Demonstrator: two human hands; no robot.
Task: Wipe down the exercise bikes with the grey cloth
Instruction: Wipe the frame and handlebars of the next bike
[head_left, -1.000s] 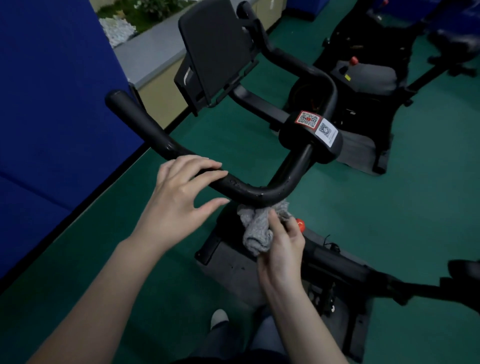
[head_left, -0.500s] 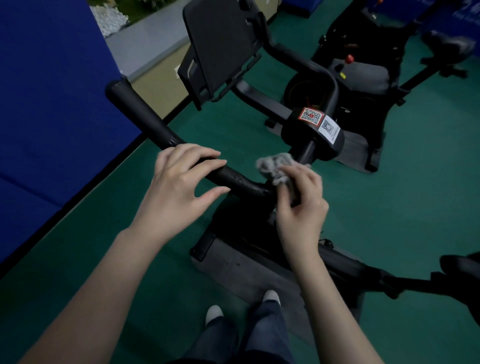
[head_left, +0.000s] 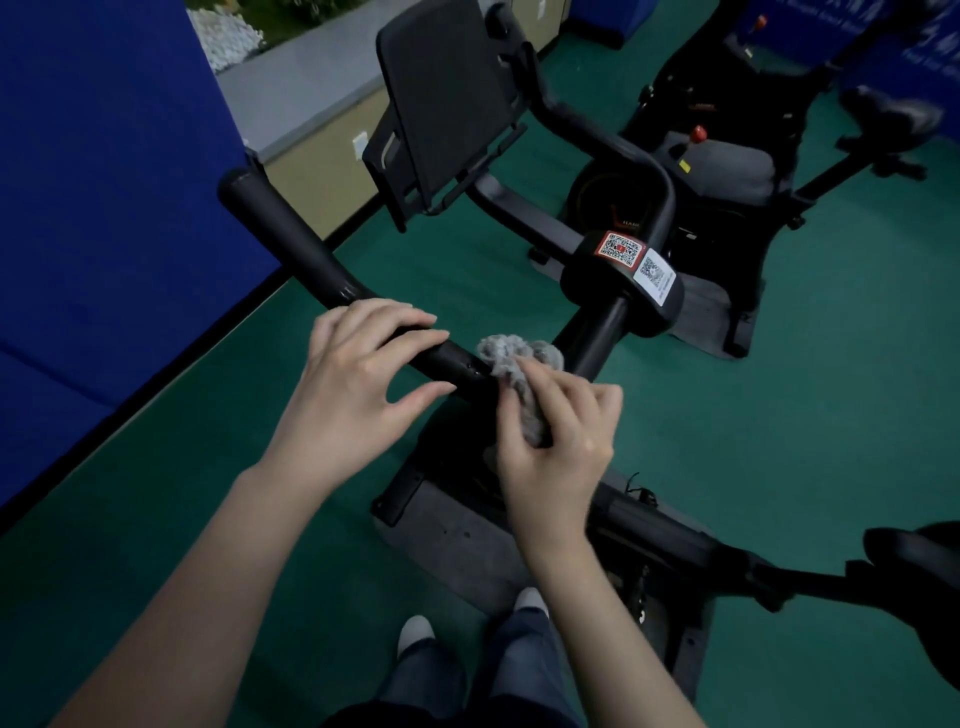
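Wiping the near bike, handlebar stage. The right hand (head_left: 556, 447) pinches the bunched grey cloth (head_left: 504, 351) between thumb and curled fingers and presses it on the handlebar (head_left: 291, 244) at its bend, just beside the stem (head_left: 597, 332). The left hand (head_left: 353, 395) lies loosely on the bar a little further out, fingers spread and lightly arched, thumb apart below; it grips nothing.

Judged step: the middle of the bar is being rubbed; the outer grip, the stem and the rest of the frame appear yet to be done. The next stroke along the bar would call for the left hand to lift clear, since it sits in the cloth's path.

Surroundings: a screen mount (head_left: 447, 98) above the bar; two code labels (head_left: 621, 248) on the clamp; a second bike (head_left: 727, 166) behind, well apart; a blue pad (head_left: 104, 208) at left; green floor (head_left: 831, 415). The dark shape at lower right (head_left: 914, 545) is probably the saddle, though it is cut off.
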